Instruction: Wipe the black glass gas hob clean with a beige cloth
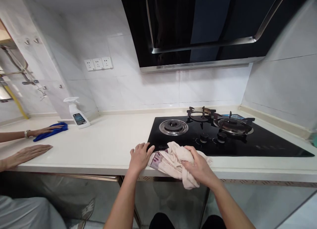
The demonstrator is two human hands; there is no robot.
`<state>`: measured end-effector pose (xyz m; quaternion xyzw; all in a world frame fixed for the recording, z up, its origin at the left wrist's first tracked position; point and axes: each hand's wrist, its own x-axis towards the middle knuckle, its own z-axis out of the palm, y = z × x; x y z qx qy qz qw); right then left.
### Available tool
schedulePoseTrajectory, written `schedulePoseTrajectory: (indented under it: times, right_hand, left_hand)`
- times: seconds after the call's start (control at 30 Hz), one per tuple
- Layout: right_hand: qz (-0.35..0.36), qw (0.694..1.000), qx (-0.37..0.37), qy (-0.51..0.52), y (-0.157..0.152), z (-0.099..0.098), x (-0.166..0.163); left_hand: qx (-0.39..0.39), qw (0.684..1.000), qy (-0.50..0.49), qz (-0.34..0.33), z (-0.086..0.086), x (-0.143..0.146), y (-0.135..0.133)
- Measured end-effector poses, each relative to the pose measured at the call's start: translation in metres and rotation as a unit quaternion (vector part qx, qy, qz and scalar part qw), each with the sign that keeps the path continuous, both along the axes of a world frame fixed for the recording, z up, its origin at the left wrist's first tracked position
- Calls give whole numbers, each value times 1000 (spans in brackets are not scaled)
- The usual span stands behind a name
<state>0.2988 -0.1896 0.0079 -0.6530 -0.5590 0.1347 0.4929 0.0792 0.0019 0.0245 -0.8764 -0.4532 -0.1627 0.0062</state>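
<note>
My right hand [198, 166] is closed around a bunched, cream-coloured towel [173, 158] with a purple patterned end. The towel lies over the front edge of the black gas stove [267, 143] and hangs partly past the counter's edge. My left hand [141, 157] rests at the stove's front left corner, fingers apart and holding nothing. Its thumb is close to the towel's purple end. Two control knobs [213, 137] sit behind the towel. The left burner [173, 127] has no grate over it.
Another person's hand [47, 131] presses a blue cloth [55, 129] on the white countertop [111, 139]; their other hand [31, 152] lies flat nearby. A white spray bottle [78, 116] stands by the wall. A loose grate [198, 115] sits at the stove's back. The range hood [198, 27] overhangs.
</note>
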Motion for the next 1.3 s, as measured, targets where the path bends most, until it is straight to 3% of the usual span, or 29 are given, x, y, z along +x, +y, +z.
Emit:
schedulePoseTrajectory:
  times: [0.13, 0.23, 0.3, 0.43, 0.53, 0.6, 0.67, 0.9, 1.13, 1.3]
  right_hand:
    - [-51, 986, 73, 143, -7, -3, 14]
    - [-130, 957, 129, 224, -9, 7, 23]
    - [-191, 943, 162, 219, -8, 19, 27]
    - [-266, 941, 189, 88, 6, 35, 19]
    - [-170, 981, 75, -63, 25, 25, 2]
    - [-96, 980, -29, -170, 34, 12, -7]
    - [-80, 968, -85, -224, 39, 2, -9]
    - [-103, 968, -61, -222, 43, -1, -15]
    - [0, 953, -76, -293, 85, 21, -74]
    - [-11, 951, -106, -289, 106, 30, -61]
  left_hand:
    - [-8, 1000, -17, 3, -1, 0, 0]
    - [-14, 1000, -24, 1, -2, 0, 1]
    - [-14, 999, -30, 0, -3, 0, 1]
    - [-10, 999, -35, -3, -5, 0, 1]
    - [-9, 999, -32, -3, -5, 0, 0]
    - [-5, 1000, -28, -1, -4, 0, -1]
    - [-1, 1000, -20, -2, -2, -1, -4]
    - [2, 1000, -3, -11, -1, -1, -6]
    - [-12, 999, -28, -14, -3, -4, 0]
    - [-25, 999, -38, -8, -4, -4, 1]
